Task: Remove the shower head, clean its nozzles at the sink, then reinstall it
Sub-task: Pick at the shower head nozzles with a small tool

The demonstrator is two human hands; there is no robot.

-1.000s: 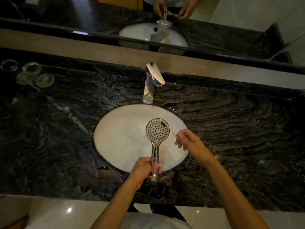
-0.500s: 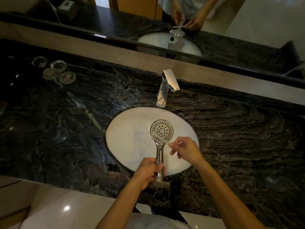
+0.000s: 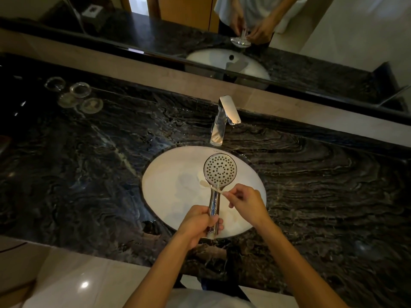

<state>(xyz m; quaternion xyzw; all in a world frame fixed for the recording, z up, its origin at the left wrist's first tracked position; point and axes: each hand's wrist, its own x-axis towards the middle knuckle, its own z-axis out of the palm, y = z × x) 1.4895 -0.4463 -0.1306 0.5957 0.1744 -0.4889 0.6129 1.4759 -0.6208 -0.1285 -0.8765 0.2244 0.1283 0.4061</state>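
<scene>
Left hand wraps the chrome handle, holding the shower head face-up at frame centre over the white sink. Right hand pinches a thin brush at the lower nozzles; best short strokes, head steady. Beyond: black marble counter, faucet, glass coasters upper left, mirror.

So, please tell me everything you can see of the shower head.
The shower head is a chrome-looking handset: a round face with rings of dark nozzles, facing up, and a slim shiny handle. No hose is visible on it. It is held over the white sink. The left hand grips the handle's lower end. The right hand pinches a thin pale stick whose tip meets the face's lower rim.
</scene>
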